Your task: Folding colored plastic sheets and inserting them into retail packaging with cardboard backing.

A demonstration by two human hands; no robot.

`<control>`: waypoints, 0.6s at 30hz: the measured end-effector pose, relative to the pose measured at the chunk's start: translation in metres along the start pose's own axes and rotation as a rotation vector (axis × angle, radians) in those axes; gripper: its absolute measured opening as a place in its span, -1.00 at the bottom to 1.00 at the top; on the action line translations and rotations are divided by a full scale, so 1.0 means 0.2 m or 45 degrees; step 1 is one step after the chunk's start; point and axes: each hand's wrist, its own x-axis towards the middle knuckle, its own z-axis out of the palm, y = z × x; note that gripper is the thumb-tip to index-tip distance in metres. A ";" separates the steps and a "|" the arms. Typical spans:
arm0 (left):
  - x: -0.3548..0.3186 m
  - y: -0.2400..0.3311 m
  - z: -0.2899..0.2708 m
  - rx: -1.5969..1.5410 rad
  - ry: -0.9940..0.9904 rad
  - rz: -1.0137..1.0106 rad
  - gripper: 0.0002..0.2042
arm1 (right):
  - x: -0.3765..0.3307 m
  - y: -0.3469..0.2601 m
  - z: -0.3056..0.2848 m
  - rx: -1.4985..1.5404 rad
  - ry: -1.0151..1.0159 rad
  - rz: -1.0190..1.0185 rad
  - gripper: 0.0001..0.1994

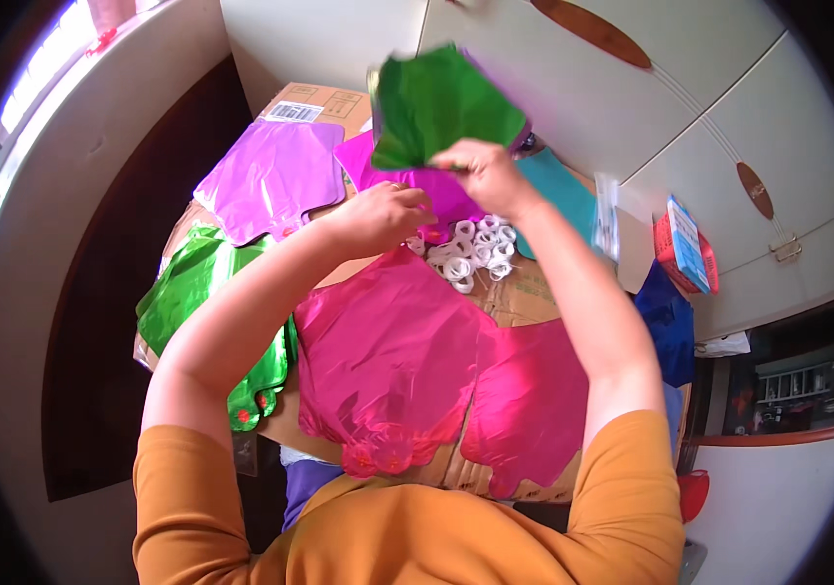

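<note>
My right hand [492, 176] grips the lower edge of a green foil balloon [446, 105], flat and uninflated, raised over the far part of the table and smeared by motion. To its left, my left hand [389, 213] has its fingers curled together, just above a magenta foil balloon [363, 158]; whatever they may hold is hidden. Below and between the hands lies a heap of small white ribbon coils [467, 252]. Closer to me, pink foil sheets [392, 356] lie flat side by side, with rounded tabs at their near ends.
Cardboard [524, 300] covers the work surface. Purple foil [275, 175] and bright green foil [188, 292] lie at the left. Teal foil [561, 195] and dark blue foil [665, 322] are at the right, near a red basket [668, 244]. White cabinets [709, 58] stand behind.
</note>
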 end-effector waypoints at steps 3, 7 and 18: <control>0.04 -0.01 0.07 -0.043 -0.098 0.042 -0.64 | -0.15 0.06 0.10 0.221 -0.036 0.359 -0.82; 0.03 -0.02 0.12 0.074 0.058 0.144 -0.72 | -0.18 0.08 0.12 0.266 -0.022 0.403 -0.82; 0.11 -0.06 0.05 -0.669 -0.015 -0.876 -0.76 | -0.20 0.13 0.08 0.557 -0.305 0.666 -0.82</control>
